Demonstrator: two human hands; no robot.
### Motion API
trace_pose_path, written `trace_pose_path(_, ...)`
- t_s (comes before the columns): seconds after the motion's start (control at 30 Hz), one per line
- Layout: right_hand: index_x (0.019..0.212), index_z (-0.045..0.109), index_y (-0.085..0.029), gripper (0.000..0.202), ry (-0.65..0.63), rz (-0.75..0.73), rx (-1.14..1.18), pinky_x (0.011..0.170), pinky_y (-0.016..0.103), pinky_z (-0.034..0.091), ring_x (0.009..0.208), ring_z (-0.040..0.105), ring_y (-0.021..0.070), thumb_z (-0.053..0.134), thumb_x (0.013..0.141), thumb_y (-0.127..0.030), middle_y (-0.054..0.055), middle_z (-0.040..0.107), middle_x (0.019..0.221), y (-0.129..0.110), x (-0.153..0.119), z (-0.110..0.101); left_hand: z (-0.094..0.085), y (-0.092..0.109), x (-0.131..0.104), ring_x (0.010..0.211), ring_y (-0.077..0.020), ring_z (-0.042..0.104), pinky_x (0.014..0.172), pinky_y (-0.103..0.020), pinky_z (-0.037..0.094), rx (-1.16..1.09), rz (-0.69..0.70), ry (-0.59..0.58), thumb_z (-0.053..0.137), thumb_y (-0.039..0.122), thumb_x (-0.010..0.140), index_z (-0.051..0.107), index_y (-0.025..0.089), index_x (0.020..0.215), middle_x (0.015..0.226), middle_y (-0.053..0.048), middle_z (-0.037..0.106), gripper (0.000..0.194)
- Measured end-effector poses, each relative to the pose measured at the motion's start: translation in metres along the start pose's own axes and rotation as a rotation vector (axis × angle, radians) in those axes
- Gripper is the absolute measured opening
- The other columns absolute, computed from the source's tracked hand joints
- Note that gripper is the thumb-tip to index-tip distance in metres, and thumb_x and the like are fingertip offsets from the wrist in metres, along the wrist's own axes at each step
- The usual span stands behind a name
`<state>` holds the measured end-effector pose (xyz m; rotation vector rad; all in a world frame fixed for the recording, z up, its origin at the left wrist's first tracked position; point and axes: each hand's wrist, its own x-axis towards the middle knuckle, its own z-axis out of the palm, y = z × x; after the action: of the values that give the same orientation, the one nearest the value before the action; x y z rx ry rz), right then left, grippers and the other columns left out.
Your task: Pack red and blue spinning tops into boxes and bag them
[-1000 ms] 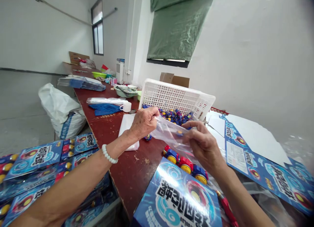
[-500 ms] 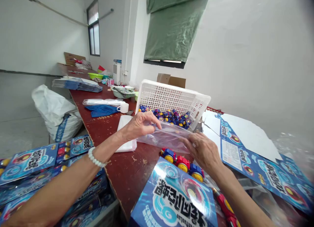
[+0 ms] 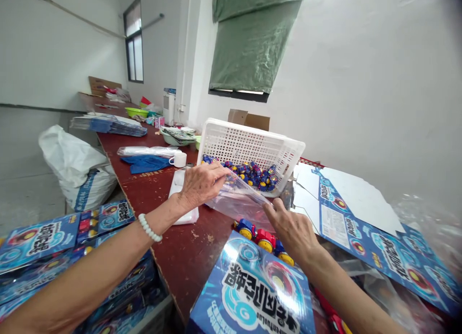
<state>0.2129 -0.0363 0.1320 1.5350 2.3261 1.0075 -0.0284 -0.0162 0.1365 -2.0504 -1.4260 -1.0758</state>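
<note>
A clear plastic bag (image 3: 240, 206) is stretched between my two hands above the red-brown table. My left hand (image 3: 205, 182), closed, pinches its upper left edge. At the opposite end, my right hand (image 3: 290, 225) grips the other side with its fingers closed. Below the bag, a row of blue and red toys (image 3: 265, 240) with yellow discs lies behind a printed blue box (image 3: 252, 286). Just past the bag, a white plastic basket (image 3: 249, 136) leans tilted, with several small blue toys (image 3: 254, 173) in it.
Stacked packed blue boxes (image 3: 39, 240) fill the lower left. Flat printed cardboard sheets (image 3: 361, 228) lie on the right. A white mug (image 3: 178, 159), a blue cloth (image 3: 146, 163) and a pile of white plastic bags (image 3: 184, 216) are on the table (image 3: 173, 262).
My left hand has turned over and now pinches the bag's edge, which is drawn tighter along a slanting line. My right hand has shifted slightly left. The whole view has moved a little.
</note>
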Motion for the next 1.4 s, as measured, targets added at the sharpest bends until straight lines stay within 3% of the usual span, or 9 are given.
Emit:
trace_pose_path(0.27, 0.111, 0.056, -0.022, 0.029, 0.011, 0.081, 0.067, 0.04, 0.025, 0.031, 0.071, 0.067, 0.0194, 0.045, 0.091, -0.004, 0.004, 0.057, 0.105, 0.038, 0.004, 0.019, 0.007, -0.001, -0.012, 0.09, -0.0232, 0.057, 0.057, -0.029, 0.041, 0.423, 0.233, -0.133, 0.059, 0.02, 0.082, 0.045, 0.031, 0.136, 0.115, -0.004, 0.06, 0.057)
trace_pose_path(0.37, 0.102, 0.063, -0.021, 0.012, 0.038, 0.179, 0.213, 0.05, 0.027, 0.04, 0.077, 0.065, 0.0208, 0.054, 0.095, -0.022, 0.003, 0.061, 0.097, 0.061, -0.001, 0.032, 0.007, -0.013, -0.015, 0.092, -0.024, 0.059, 0.058, -0.029, 0.044, 0.417, 0.25, -0.185, 0.065, 0.024, 0.079, 0.038, 0.032, 0.141, 0.118, -0.006, 0.059, 0.068)
trace_pose_path(0.5, 0.087, 0.07, -0.022, 0.017, 0.371, 0.176, 0.37, 0.077, 0.037, 0.047, 0.097, 0.057, 0.0272, 0.067, 0.087, -0.039, 0.008, 0.058, 0.112, 0.066, -0.012, 0.028, 0.006, -0.016, -0.016, 0.087, -0.0229, 0.063, 0.06, -0.029, 0.048, 0.291, 0.182, -0.177, 0.071, 0.031, 0.076, 0.035, 0.023, 0.144, 0.111, -0.005, 0.067, 0.077)
trace_pose_path(0.67, 0.087, 0.068, -0.02, 0.014, 0.777, 0.083, 0.421, 0.096, 0.05, 0.036, 0.121, 0.039, 0.0345, 0.07, 0.083, -0.033, 0.012, 0.039, 0.14, 0.013, 0.005, -0.014, 0.007, 0.007, -0.014, 0.095, -0.0212, 0.066, 0.073, -0.031, 0.052, 0.142, 0.248, -0.08, 0.064, 0.023, 0.082, 0.041, 0.023, 0.14, 0.123, -0.003, 0.065, 0.063)
trace_pose_path(0.73, 0.087, 0.066, -0.02, 0.007, 0.712, -0.026, 0.418, 0.101, 0.053, 0.029, 0.128, 0.033, 0.0343, 0.067, 0.085, -0.027, 0.01, 0.034, 0.146, -0.007, 0.022, -0.021, 0.005, 0.016, -0.014, 0.09, -0.0196, 0.067, 0.072, -0.03, 0.052, 0.086, 0.238, -0.001, 0.06, 0.022, 0.085, 0.046, 0.025, 0.137, 0.119, -0.001, 0.067, 0.054)
trace_pose_path(0.87, 0.101, 0.063, -0.023, 0.02, 0.404, -0.114, 0.341, 0.1, 0.045, 0.034, 0.105, 0.054, 0.022, 0.044, 0.098, -0.019, 0.007, 0.053, 0.127, -0.022, 0.048, -0.009, -0.005, 0.021, -0.015, 0.089, -0.017, 0.069, 0.071, -0.026, 0.051, -0.057, 0.099, 0.07, 0.054, 0.026, 0.09, 0.056, 0.028, 0.127, 0.115, 0.002, 0.069, 0.037)
trace_pose_path(0.97, 0.108, 0.06, -0.022, 0.026, 0.305, -0.069, 0.297, 0.071, 0.027, 0.045, 0.085, 0.061, 0.0161, 0.036, 0.1, -0.015, 0.008, 0.057, 0.113, -0.021, 0.049, 0.001, -0.014, 0.016, -0.015, 0.094, -0.0159, 0.069, 0.074, -0.024, 0.05, -0.158, -0.001, 0.048, 0.051, 0.026, 0.092, 0.061, 0.03, 0.12, 0.116, 0.004, 0.068, 0.03)
trace_pose_path(1.1, 0.109, 0.058, -0.023, 0.028, 0.218, -0.095, 0.236, 0.045, 0.024, 0.033, 0.068, 0.062, 0.0144, 0.038, 0.096, -0.008, 0.005, 0.057, 0.103, -0.018, 0.037, 0.005, -0.015, 0.008, -0.014, 0.072, -0.0129, 0.066, 0.065, -0.023, 0.045, -0.291, -0.192, 0.043, 0.052, 0.027, 0.09, 0.064, 0.028, 0.113, 0.098, 0.003, 0.073, 0.026)
trace_pose_path(1.4, 0.099, 0.06, -0.019, 0.017, 0.177, -0.019, 0.143, 0.07, 0.032, 0.04, 0.094, 0.056, 0.0241, 0.052, 0.09, -0.008, 0.008, 0.058, 0.098, 0.01, 0.021, 0.02, -0.007, 0.0, -0.006, 0.056, -0.0082, 0.045, 0.056, -0.019, 0.039, -0.734, -0.215, -0.05, 0.062, 0.02, 0.072, 0.059, 0.018, 0.1, 0.064, 0.007, 0.045, 0.029)
